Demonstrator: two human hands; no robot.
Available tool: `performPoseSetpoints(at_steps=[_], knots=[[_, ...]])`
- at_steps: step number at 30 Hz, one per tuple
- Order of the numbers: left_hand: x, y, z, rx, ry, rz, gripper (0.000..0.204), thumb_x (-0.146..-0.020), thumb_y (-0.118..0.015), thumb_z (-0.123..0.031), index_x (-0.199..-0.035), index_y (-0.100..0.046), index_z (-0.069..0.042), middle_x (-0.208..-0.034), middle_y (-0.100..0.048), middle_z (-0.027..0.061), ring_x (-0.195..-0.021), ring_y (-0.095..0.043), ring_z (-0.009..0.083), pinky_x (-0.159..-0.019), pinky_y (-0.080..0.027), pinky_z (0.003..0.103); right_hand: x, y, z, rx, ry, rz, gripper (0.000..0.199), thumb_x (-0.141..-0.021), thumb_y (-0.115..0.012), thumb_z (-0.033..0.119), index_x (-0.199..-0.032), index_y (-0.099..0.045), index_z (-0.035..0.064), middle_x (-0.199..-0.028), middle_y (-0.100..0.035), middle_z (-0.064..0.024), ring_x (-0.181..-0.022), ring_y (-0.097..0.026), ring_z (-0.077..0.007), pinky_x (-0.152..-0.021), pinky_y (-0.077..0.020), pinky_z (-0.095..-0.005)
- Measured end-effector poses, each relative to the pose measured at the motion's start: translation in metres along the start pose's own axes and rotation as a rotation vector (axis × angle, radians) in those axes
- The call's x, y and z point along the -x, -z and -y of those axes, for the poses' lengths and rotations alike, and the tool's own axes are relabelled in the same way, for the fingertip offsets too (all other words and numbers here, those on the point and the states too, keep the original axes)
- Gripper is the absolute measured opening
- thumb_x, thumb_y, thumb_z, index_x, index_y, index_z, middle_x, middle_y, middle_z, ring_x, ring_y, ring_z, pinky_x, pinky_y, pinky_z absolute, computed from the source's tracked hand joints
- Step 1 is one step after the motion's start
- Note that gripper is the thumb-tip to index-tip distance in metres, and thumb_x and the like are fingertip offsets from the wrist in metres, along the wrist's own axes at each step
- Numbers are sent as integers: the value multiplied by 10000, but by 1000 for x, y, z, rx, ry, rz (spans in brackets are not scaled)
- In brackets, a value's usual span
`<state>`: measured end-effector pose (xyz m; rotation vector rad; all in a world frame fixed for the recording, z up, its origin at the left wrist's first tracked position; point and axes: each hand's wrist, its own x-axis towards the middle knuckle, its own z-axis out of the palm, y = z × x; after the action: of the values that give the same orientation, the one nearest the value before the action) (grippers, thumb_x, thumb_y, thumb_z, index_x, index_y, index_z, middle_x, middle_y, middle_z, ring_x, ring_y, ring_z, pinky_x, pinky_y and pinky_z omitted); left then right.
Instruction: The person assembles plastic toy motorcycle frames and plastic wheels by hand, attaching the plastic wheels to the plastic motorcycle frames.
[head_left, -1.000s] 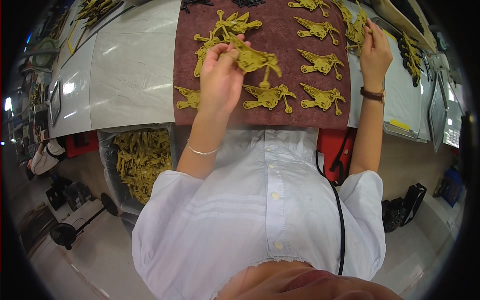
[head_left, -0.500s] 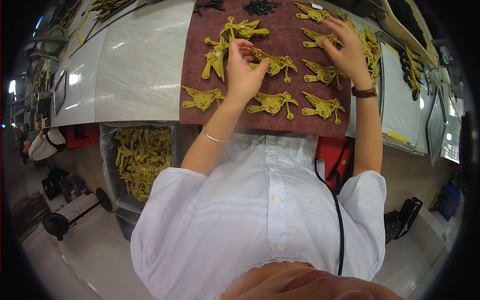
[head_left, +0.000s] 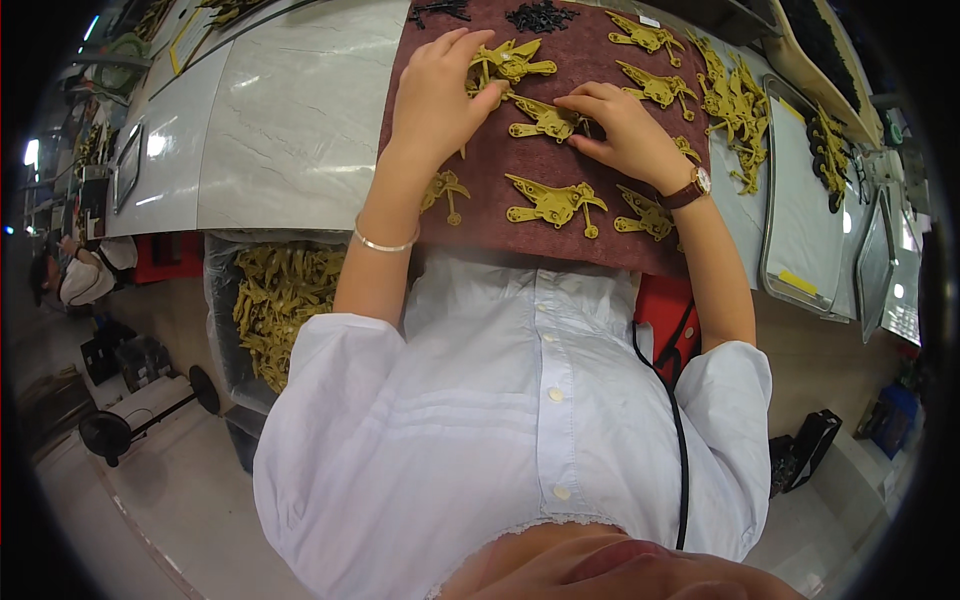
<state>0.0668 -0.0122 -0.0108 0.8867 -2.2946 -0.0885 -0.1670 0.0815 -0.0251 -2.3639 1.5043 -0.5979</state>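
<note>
Several mustard-yellow moulded parts, each with pointed ends and a short arm, lie on a dark red mat (head_left: 480,215). My left hand (head_left: 435,105) is at the upper left, thumb and fingers curved around the left end of an upper yellow part (head_left: 515,62); its palm hides other parts there. With thumb and forefinger, my right hand (head_left: 635,135) grips the right end of the middle yellow part (head_left: 542,120), which rests on the mat. Nearer me lie a front yellow part (head_left: 553,203) and, partly beneath my right wrist, another yellow part (head_left: 645,212).
Small black pieces (head_left: 540,16) are heaped at the mat's far edge. A pile of yellow parts (head_left: 738,105) lies right of the mat, beside a metal-rimmed tray (head_left: 770,230). A lined bin of yellow parts (head_left: 285,310) stands below the table at left.
My left hand has left the middle part and moved left to the upper parts. My right hand has come left from the right-hand column to the middle part.
</note>
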Motion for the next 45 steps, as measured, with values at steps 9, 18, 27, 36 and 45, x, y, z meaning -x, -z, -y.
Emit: performPoseSetpoints(at_steps=[9, 18, 27, 36, 45], knots=[[-2, -27, 12, 22, 190, 240, 453, -746, -750, -287, -1124, -591, -95, -1117, -614, 103, -998, -629, 291, -841, -512, 399, 6, -3, 5, -8, 6, -59, 427, -772, -706, 96, -1184, -606, 43, -1143, -596, -117, -1062, -577, -291, -916, -466, -382], [13, -6, 27, 89, 84, 345, 444, -722, -753, -220, -1101, -559, -96, -1017, -646, 97, -991, -610, 303, -803, -499, 421, 8, -7, 3, -48, 7, -78, 383, -777, -658, 10, -1155, -597, 18, -1095, -617, -134, -1040, -587, -315, -901, -484, -380], [9, 20, 43, 296, 128, 290, 250, -722, -683, -39, -964, -620, -35, -920, -669, 103, -891, -646, 266, -794, -511, 352, 7, -3, 7, -53, -25, -64, 355, -772, -637, -5, -1125, -600, 12, -1097, -623, -138, -1053, -587, -314, -910, -481, -384], [15, 57, 95, 80, 263, 132, 263, -736, -596, 46, -986, -635, -25, -994, -666, 115, -848, -651, 244, -746, -519, 325, -11, 14, 16, 31, -87, 122, 323, -777, -652, 92, -1086, -623, 1, -1051, -629, -147, -965, -615, -302, -840, -499, -374], [11, 19, 80, 100, -71, 143, 342, -716, -644, -66, -1058, -644, -65, -1109, -645, 128, -1040, -604, 320, -921, -477, 397, -55, -18, 30, 67, -12, -78, 482, -804, -705, 200, -1254, -559, 112, -1307, -519, -121, -1223, -483, -305, -992, -407, -427]])
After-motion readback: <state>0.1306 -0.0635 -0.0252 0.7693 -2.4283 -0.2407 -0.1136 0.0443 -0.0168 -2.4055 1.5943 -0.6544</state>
